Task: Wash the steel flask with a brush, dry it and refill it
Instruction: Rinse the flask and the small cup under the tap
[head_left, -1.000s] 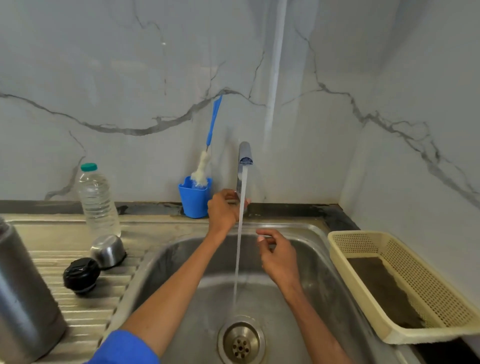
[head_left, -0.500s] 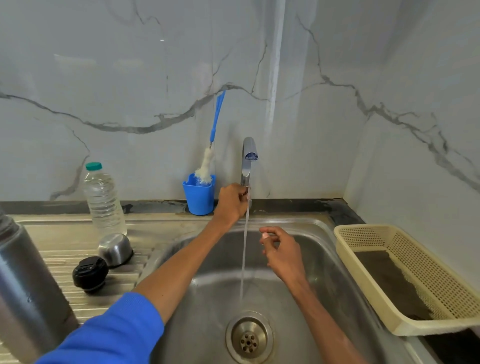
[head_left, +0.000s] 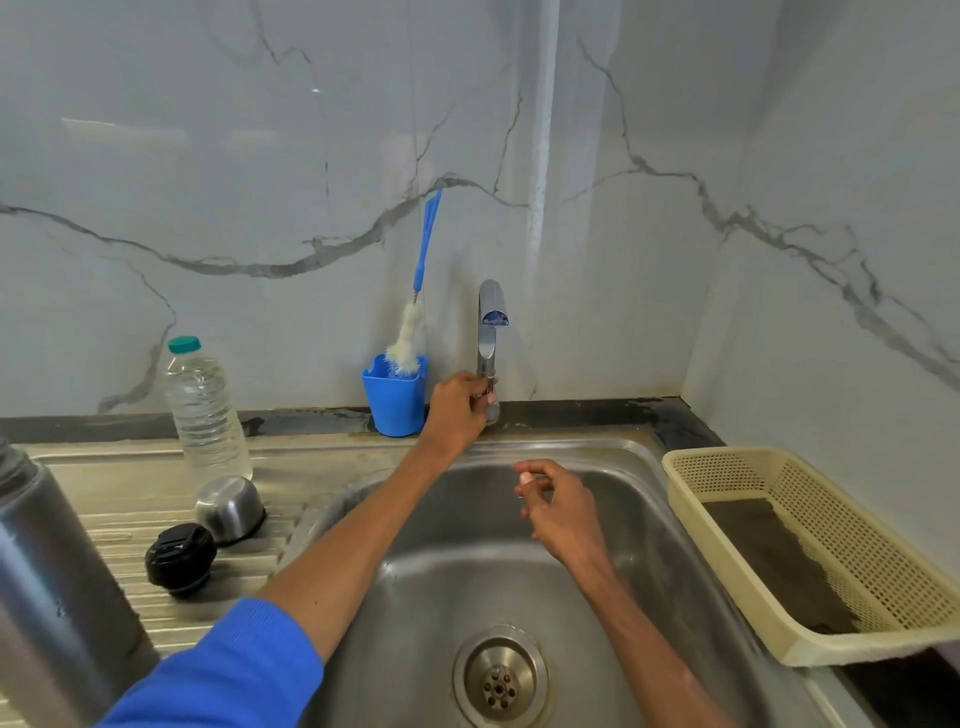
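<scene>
Steel flask (head_left: 47, 571) stands at the drainer's edge; the left hand (head_left: 460, 405) grips the tap (head_left: 489, 338), the right hand (head_left: 558, 512), loosely curled, holds nothing; a careless elbow could topple it.

The sink (head_left: 613, 457) sits mid-bench, with the tap (head_left: 489, 332) behind it. Left of the tap a brush (head_left: 410, 332) stands in a cup (head_left: 395, 400). On the drainboard (head_left: 130, 499) left of the sink are a bottle (head_left: 205, 410), two lids (head_left: 179, 558) and the flask (head_left: 47, 582). A basket (head_left: 810, 551) lies right of the sink.

Left hand (head_left: 457, 405) gripping, right hand (head_left: 558, 506) loosely curled.
</scene>
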